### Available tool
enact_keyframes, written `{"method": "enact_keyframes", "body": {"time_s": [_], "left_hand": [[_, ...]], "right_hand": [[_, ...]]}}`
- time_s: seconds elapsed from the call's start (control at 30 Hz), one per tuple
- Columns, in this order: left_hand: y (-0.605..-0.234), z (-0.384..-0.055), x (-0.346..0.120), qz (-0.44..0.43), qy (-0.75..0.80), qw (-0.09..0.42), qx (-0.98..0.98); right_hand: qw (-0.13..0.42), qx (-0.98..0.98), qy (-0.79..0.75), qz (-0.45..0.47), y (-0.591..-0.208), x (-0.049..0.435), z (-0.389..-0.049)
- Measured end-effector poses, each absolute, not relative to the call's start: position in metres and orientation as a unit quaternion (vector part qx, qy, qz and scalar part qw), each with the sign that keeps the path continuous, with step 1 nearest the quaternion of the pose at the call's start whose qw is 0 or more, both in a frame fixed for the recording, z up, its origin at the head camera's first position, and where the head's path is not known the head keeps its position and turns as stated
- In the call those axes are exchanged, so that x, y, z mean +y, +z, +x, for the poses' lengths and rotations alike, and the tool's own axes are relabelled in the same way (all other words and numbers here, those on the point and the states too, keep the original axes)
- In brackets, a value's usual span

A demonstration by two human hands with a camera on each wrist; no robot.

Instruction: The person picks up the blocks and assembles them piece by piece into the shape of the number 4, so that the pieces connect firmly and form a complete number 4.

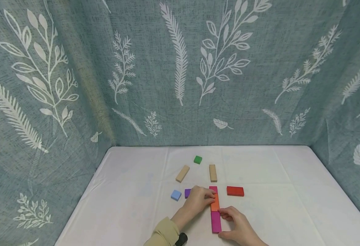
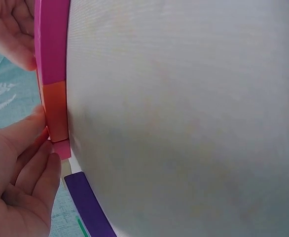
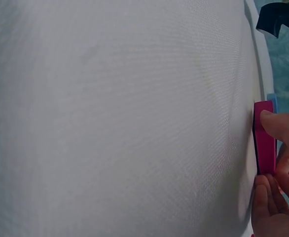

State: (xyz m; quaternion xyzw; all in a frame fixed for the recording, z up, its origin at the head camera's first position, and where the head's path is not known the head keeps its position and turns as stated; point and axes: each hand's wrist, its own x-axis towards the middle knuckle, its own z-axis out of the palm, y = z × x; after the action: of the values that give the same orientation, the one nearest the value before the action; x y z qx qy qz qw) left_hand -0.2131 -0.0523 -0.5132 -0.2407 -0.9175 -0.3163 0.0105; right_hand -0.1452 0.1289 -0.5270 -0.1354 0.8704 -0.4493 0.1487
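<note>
Pink, orange and magenta blocks form a line end to end on the white cloth. My left hand (image 1: 197, 199) comes in from the left and pinches the orange block (image 1: 215, 204) near its far end, beside the pink block (image 1: 213, 188). From the right, my right hand (image 1: 239, 225) grips the magenta block (image 1: 216, 222) lengthwise, thumb at the near end and fingers at the end that meets the orange one. In the left wrist view, a purple block (image 2: 89, 205) lies close to the left fingers. The left hand partly covers it in the head view.
A light blue block (image 1: 176, 195) lies on the left and a red block (image 1: 235, 191) on the right. Farther back are two plain wooden blocks, one slanted (image 1: 182, 173) and one straight (image 1: 213, 173), and a green block (image 1: 198, 160). A patterned curtain (image 1: 155, 75) hangs behind the table.
</note>
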Motion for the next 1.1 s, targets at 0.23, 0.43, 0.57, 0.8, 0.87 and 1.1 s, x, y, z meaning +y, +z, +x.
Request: {"method": "enact_keyframes", "body": {"time_s": [0.23, 0.43, 0.57, 0.8, 0.87, 1.1], "left_hand": [[-0.5123, -0.213, -0.0523, -0.245, -0.311, 0.018, -0.918], [-0.512, -0.2124, -0.0523, -0.239, -0.313, 0.013, -0.919], [-0.5124, -0.212, -0.0524, -0.238, -0.313, 0.011, -0.919], [-0.5129, -0.2124, -0.0525, -0.238, -0.313, 0.011, -0.919], [-0.5129, -0.2127, -0.0525, -0.24, -0.313, 0.013, -0.919], [-0.5107, -0.2119, -0.0528, -0.241, -0.316, 0.013, -0.917]], "right_hand": [[0.144, 0.871, -0.45, -0.138, -0.5269, 0.1293, -0.1446], [0.146, 0.868, -0.455, -0.139, -0.5266, 0.1294, -0.144], [0.148, 0.868, -0.454, -0.138, -0.5268, 0.1294, -0.1435], [0.151, 0.868, -0.453, -0.138, -0.5259, 0.1292, -0.1434], [0.152, 0.868, -0.453, -0.137, -0.526, 0.1289, -0.1435], [0.148, 0.864, -0.459, -0.142, -0.5237, 0.1306, -0.1436]]}}
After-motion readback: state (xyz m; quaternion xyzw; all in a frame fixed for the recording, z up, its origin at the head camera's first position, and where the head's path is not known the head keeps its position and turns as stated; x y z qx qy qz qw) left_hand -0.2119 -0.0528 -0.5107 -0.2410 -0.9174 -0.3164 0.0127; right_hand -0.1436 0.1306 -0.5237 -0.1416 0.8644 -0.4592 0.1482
